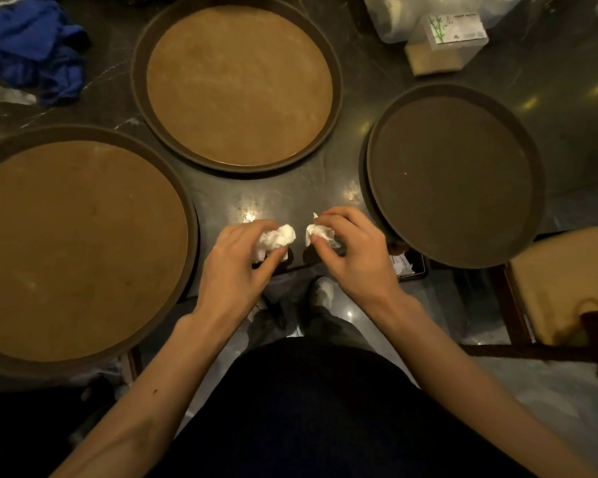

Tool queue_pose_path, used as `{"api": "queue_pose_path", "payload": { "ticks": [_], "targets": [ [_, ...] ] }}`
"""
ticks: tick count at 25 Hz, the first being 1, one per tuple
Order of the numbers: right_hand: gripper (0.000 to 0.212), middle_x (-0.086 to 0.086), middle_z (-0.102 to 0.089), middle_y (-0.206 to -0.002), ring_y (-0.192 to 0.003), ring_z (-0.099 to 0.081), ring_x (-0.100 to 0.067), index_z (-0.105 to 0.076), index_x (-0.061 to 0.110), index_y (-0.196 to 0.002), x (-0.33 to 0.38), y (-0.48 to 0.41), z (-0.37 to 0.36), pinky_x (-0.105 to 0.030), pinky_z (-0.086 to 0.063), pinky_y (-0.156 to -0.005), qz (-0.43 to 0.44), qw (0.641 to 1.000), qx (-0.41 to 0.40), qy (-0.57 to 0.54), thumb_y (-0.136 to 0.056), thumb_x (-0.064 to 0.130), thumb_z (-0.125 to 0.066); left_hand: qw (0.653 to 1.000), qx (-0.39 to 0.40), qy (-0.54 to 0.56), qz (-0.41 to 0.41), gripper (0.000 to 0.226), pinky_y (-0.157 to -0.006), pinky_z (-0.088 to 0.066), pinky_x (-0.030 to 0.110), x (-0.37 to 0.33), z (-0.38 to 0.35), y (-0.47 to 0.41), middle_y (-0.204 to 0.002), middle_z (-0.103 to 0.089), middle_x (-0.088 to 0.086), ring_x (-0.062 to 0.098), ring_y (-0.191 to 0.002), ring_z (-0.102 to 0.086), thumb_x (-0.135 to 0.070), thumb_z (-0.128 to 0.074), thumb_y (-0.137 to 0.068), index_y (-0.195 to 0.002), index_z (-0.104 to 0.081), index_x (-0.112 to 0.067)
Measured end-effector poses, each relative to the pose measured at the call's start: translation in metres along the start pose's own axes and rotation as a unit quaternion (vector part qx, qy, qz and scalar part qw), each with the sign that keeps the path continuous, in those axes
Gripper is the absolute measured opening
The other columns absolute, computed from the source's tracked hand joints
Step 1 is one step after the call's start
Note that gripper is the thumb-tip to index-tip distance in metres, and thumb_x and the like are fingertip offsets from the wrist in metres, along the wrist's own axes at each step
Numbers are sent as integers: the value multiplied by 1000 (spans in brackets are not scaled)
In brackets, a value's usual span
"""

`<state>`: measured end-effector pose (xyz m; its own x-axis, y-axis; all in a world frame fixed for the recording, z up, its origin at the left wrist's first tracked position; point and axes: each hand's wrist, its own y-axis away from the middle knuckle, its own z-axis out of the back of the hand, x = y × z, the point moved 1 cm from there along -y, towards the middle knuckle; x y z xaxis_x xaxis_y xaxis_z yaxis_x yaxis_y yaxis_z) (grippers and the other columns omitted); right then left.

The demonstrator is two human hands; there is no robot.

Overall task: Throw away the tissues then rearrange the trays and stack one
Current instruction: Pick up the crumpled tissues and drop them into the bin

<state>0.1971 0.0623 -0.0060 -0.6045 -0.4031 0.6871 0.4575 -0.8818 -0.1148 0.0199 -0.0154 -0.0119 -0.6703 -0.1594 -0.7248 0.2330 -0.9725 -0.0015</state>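
Three round trays lie on a dark marble table. A large tan-surfaced tray is at the near left, another tan tray at the far middle, and a dark brown tray at the right, hanging over the table's edge. My left hand is shut on a crumpled white tissue near the table's front edge. My right hand is shut on a second crumpled tissue. Both hands are close together between the left and right trays.
A blue cloth lies at the far left. A tissue box and white bags stand at the far right. Below the table edge a small bin with paper shows. A wooden chair with tan cushion stands at the right.
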Motion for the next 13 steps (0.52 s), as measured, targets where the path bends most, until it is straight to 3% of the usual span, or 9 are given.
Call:
{"api": "queue_pose_path", "payload": {
  "ticks": [6, 11, 13],
  "targets": [
    [18, -6, -64, -110, -100, -63, -16, -72, 6, -105, -7, 48, 29, -36, -52, -82, -4, 999, -43, -18, -90, 15, -70, 999, -25, 1, -40, 28, -81, -43, 25, -42, -13, 30, -107, -68, -4, 8, -94, -54, -23, -74, -85, -111, -66, -17],
    [19, -7, -65, -111, -102, -64, -18, -72, 5, -106, -40, 115, 72, -36, -53, -84, 0, 997, -81, -17, -89, 14, -71, 998, -23, 12, -58, 27, -80, -38, 7, -93, -66, 72, -106, -62, -3, 6, -95, -56, -21, -76, -83, -108, -66, -15],
    [20, -6, -65, -112, -102, -63, -16, -72, 6, -107, -61, 149, 98, -31, -52, -85, -15, 995, -94, -8, -89, 15, -71, 998, -11, 4, -55, 29, -82, -38, 6, -117, -95, 90, -110, -59, -2, 4, -98, -53, -25, -76, -83, -109, -66, -18]
  ]
}}
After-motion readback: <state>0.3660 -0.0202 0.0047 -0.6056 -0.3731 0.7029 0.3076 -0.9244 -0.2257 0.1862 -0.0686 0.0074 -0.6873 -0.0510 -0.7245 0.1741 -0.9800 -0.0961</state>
